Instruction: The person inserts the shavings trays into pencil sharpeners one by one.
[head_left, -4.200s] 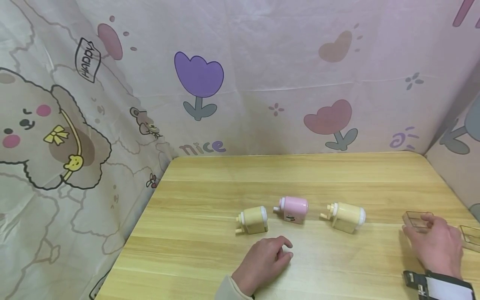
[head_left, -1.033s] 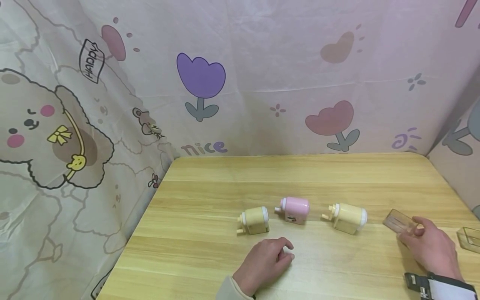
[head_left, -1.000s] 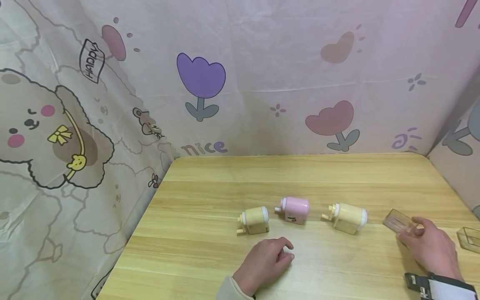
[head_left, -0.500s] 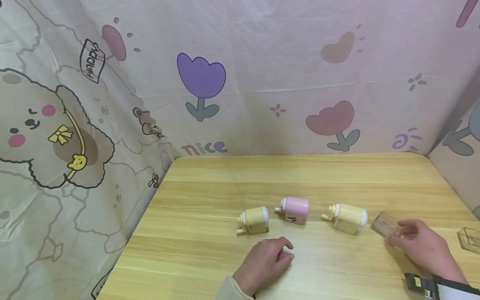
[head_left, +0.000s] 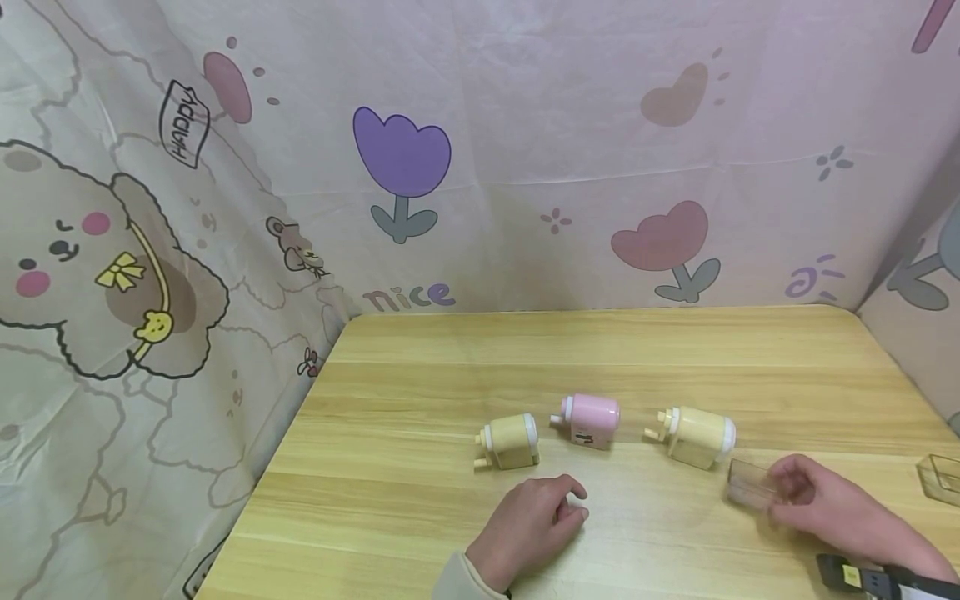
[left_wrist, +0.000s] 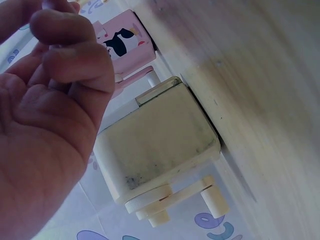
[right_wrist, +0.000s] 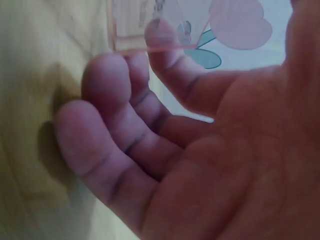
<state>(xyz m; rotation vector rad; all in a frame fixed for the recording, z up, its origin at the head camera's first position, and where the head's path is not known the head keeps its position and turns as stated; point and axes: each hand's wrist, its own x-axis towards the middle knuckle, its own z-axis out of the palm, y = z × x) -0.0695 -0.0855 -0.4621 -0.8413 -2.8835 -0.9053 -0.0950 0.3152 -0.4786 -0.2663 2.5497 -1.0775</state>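
A small clear tray (head_left: 748, 485), like a sharpener's shavings drawer, is pinched between the thumb and fingertips of my right hand (head_left: 832, 508), just below and right of the right yellow crank pencil sharpener (head_left: 697, 435). The tray is blurred in the head view; in the right wrist view its clear wall (right_wrist: 132, 25) has a pinkish edge. My left hand (head_left: 527, 529) rests on the table with loosely curled fingers, holding nothing. Closest to it is the left yellow pencil sharpener (head_left: 510, 442), its crank showing in the left wrist view. A pink pencil sharpener (head_left: 592, 419) stands between the yellow ones.
A second clear tray (head_left: 941, 478), yellowish, lies near the right edge of the wooden table (head_left: 420, 375). Printed cloth (head_left: 517, 108) hangs behind the table and along both sides.
My right hand took the clear tray from beside the second one and carried it left, close to the right yellow sharpener, turning it on the way. My left hand and the sharpeners stayed put.
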